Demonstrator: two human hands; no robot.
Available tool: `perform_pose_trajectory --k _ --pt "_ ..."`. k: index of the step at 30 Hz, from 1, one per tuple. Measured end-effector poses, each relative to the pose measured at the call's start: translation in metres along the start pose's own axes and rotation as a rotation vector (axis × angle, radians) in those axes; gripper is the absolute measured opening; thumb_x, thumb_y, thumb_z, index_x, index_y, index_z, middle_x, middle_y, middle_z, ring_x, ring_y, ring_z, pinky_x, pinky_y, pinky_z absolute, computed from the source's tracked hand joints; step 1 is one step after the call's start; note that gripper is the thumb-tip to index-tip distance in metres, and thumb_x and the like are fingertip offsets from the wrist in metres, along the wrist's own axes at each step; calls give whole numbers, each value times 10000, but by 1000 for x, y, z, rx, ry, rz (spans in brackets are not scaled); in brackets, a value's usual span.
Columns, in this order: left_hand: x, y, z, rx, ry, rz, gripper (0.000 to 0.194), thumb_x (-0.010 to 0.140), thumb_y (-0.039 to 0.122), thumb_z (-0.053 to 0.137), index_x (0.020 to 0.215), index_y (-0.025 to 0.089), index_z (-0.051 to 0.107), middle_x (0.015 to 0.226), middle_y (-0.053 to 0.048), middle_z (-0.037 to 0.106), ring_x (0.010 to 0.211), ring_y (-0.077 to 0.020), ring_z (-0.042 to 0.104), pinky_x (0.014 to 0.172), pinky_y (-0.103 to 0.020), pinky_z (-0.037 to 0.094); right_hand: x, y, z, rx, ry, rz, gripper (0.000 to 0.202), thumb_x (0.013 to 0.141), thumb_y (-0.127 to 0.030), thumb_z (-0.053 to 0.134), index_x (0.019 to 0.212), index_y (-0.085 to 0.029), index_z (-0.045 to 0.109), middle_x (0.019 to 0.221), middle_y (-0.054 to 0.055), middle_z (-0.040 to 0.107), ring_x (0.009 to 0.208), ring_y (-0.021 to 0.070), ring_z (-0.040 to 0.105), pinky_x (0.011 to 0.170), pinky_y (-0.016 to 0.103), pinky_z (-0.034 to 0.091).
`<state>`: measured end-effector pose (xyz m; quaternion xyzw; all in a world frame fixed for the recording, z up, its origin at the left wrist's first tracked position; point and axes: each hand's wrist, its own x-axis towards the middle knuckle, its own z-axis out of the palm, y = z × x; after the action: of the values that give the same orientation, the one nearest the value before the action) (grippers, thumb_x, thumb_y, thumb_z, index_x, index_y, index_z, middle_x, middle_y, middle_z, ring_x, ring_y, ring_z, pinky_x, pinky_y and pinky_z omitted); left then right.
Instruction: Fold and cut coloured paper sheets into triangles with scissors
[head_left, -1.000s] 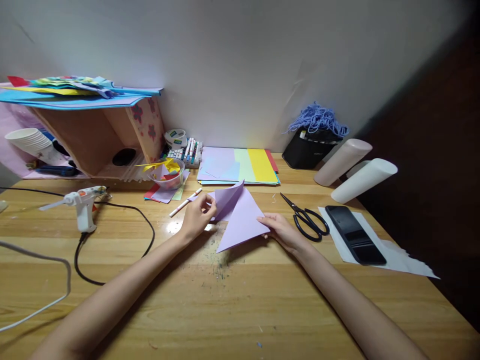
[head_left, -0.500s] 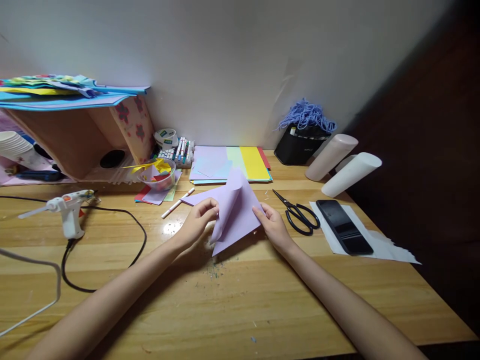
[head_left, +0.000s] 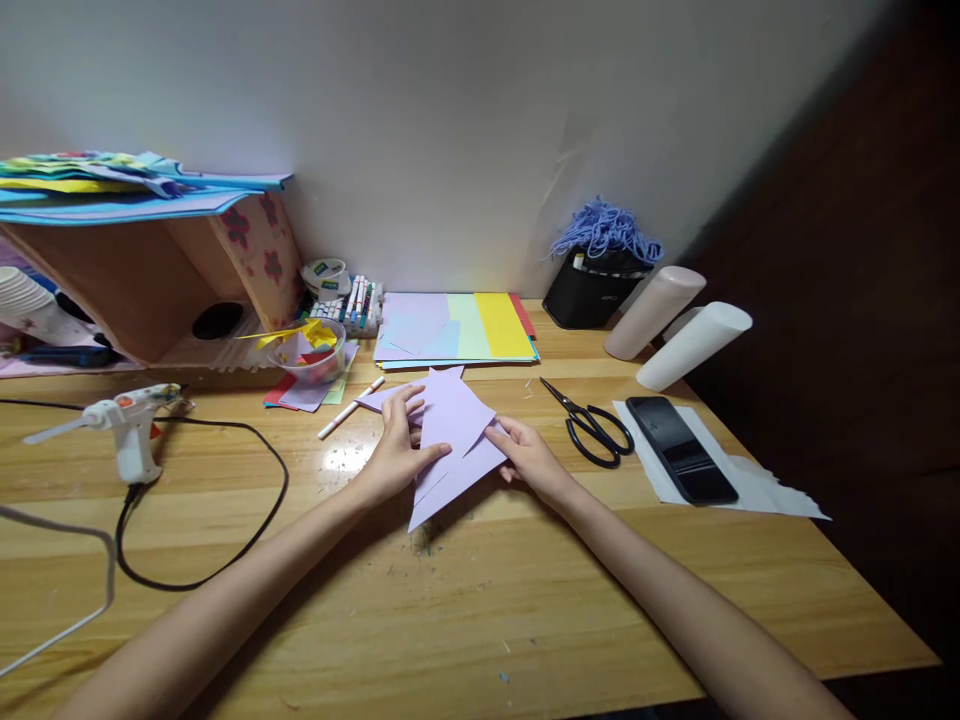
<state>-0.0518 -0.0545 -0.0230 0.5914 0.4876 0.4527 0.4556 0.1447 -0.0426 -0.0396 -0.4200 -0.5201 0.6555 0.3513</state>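
Note:
A lilac sheet of paper (head_left: 454,425) with a flap folded over its front lies between both hands, tilted just above the table. My left hand (head_left: 397,445) holds its left side, the thumb pressed on the flap and the fingers curved at the upper left edge. At the right corner, my right hand (head_left: 525,455) pinches the paper between thumb and fingers. Behind my left fingers another lilac paper piece (head_left: 373,399) sticks out, partly hidden. A white marker (head_left: 350,408) lies beside it. To the right of my right hand are black-handled scissors (head_left: 592,425).
Coloured paper sheets (head_left: 420,325) are stacked by the wall. A glue gun (head_left: 135,430) with a black cord stands left, near a bowl of scraps (head_left: 311,352) and a decorated box (head_left: 259,255). A phone (head_left: 681,450), two tubes (head_left: 694,347) and a black holder with yarn (head_left: 592,290) are right.
The curled part of the lilac sheet now lies flatter across its front. My left thumb has come onto the flap and the fingers have spread; the right hand still holds the right corner.

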Motion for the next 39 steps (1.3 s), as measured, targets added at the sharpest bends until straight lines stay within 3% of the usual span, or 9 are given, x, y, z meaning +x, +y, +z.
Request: perform_pose_trajectory --k 4,7,11,16,21,26,29,33,39 --pt "-3 3 5 -263 -118 -126 790 696 240 625 1306 271 125 1298 -117 351 1141 -234 431 883 -387 415 -2 3 1 -48 3 -44 267 797 -424 466 910 -183 492 504 -77 432 329 48 375 321 162 257" --pt "-9 12 9 -255 -191 -99 589 757 253 554 1268 221 262 1241 -99 448 1121 -224 448 936 -377 367 -7 -2 3 -198 46 -152 248 834 -382 414 978 -199 498 561 -57 445 379 63 387 363 178 306" --pt "-15 22 11 -66 -133 41 434 782 233 513 1190 187 374 1194 -89 476 1088 -211 453 920 -335 368 -17 -17 7 -463 171 -449 286 869 -370 342 1033 -222 523 845 28 522 767 152 527 698 277 442" --pt "-16 29 5 161 25 166 332 794 211 480 1117 184 406 1026 -64 523 900 -162 504 775 -272 419 -25 -24 11 -552 186 -668 591 830 -577 229 1284 -206 299 1247 109 358 1155 243 360 982 407 299" --pt "-17 32 4 263 -15 284 327 800 174 452 1120 194 388 1028 -67 518 911 -149 500 800 -268 411 -22 -13 14 -640 208 -567 532 817 -342 473 1275 -209 238 1257 119 372 1173 230 356 988 406 302" --pt "-18 20 9 247 -155 220 405 810 179 446 1197 212 330 1069 -74 526 980 -153 511 840 -297 416 -13 0 9 -618 221 -424 476 736 -280 575 1145 -198 348 1096 109 493 1034 232 484 874 406 412" --pt "-18 15 9 275 -198 224 396 802 158 449 1182 219 351 1039 -56 555 957 -148 531 836 -296 421 -13 0 7 -533 150 -379 394 726 -233 570 1074 -211 386 989 70 545 927 201 545 787 359 464" --pt "-16 15 7 332 -152 269 344 811 152 419 1149 212 398 1101 -61 541 1010 -155 511 859 -288 404 -14 -4 7 -385 176 -459 257 774 -199 500 1008 -231 398 937 40 559 880 171 560 766 334 468" --pt "-13 7 5 437 -195 125 293 797 250 473 1089 223 457 1067 -35 580 941 -178 541 787 -292 421 -10 2 9 -398 109 -322 401 749 -204 533 1108 -206 352 1022 68 541 961 178 530 840 341 443"
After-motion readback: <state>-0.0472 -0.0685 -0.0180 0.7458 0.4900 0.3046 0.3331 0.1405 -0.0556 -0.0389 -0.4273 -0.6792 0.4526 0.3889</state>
